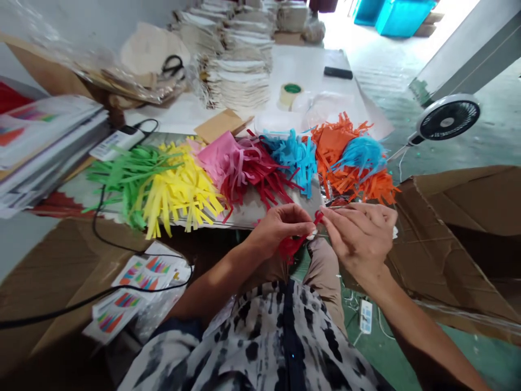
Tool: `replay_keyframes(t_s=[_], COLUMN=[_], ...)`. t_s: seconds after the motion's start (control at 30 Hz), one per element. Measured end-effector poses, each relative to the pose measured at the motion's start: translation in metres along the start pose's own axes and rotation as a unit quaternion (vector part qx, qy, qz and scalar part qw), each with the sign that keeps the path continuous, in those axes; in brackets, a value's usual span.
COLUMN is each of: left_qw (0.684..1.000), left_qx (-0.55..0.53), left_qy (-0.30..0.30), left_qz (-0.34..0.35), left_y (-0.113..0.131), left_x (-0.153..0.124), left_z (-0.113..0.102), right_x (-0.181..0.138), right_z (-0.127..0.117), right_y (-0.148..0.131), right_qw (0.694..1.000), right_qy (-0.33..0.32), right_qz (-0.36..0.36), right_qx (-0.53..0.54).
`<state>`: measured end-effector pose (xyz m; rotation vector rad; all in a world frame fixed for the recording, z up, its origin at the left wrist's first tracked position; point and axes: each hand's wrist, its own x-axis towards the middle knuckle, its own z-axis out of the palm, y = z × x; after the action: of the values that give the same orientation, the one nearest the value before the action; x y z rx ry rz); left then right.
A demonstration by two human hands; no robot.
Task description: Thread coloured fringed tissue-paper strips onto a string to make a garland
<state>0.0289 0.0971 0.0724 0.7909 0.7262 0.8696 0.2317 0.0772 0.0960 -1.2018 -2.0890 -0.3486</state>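
My left hand (280,228) pinches a red fringed paper tassel (290,248), whose strips hang below the fingers. At the tassel's twisted upper end, my right hand (358,231) closes its thumb and fingers on the red loop. Both hands are close together at the table's front edge, above my lap. Just beyond them lie fringed paper bunches: dark red (264,168), pink (222,157), blue (295,157) and orange (331,144). Further left are yellow (179,190) and green (130,174) bunches. A second blue bunch (364,155) rests on the orange strips.
Stacks of cream cloth (240,76) stand at the back, near a tape roll (290,95) and black scissors (172,66). Cardboard boxes (459,217) flank me. A fan (448,119) stands right; a black cable (97,217) hangs left. A power strip (366,316) lies on the floor.
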Motion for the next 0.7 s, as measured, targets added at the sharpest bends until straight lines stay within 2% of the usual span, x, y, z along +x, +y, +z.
replay_keyframes(t_s=[0.1, 0.2, 0.27, 0.37, 0.47, 0.57, 0.7], left_qw=[1.0, 0.998, 0.996, 0.994, 0.991, 0.99, 0.991], left_qx=[-0.012, 0.021, 0.039, 0.047, 0.056, 0.067, 0.024], left_qy=[0.008, 0.028, 0.041, 0.051, 0.057, 0.066, 0.072], left_qz=[0.015, 0.06, 0.068, 0.084, 0.109, 0.107, 0.109], left_y=[0.005, 0.012, 0.018, 0.022, 0.022, 0.019, 0.015], left_x=[0.001, 0.003, 0.004, 0.006, 0.009, 0.013, 0.023], left_z=[-0.002, -0.003, -0.004, -0.008, -0.016, -0.026, -0.039], right_x=[0.014, 0.027, 0.035, 0.045, 0.054, 0.062, 0.07], right_z=[0.003, 0.011, 0.015, 0.018, 0.023, 0.032, 0.052], right_y=[-0.007, -0.01, -0.011, -0.011, -0.009, -0.008, -0.007], right_qw=[0.98, 0.923, 0.892, 0.876, 0.868, 0.876, 0.879], right_qy=[-0.017, -0.044, -0.054, -0.063, -0.113, -0.135, -0.13], right_qz=[0.108, 0.211, 0.249, 0.251, 0.228, 0.21, 0.208], right_qx=[0.165, 0.32, 0.375, 0.406, 0.427, 0.412, 0.409])
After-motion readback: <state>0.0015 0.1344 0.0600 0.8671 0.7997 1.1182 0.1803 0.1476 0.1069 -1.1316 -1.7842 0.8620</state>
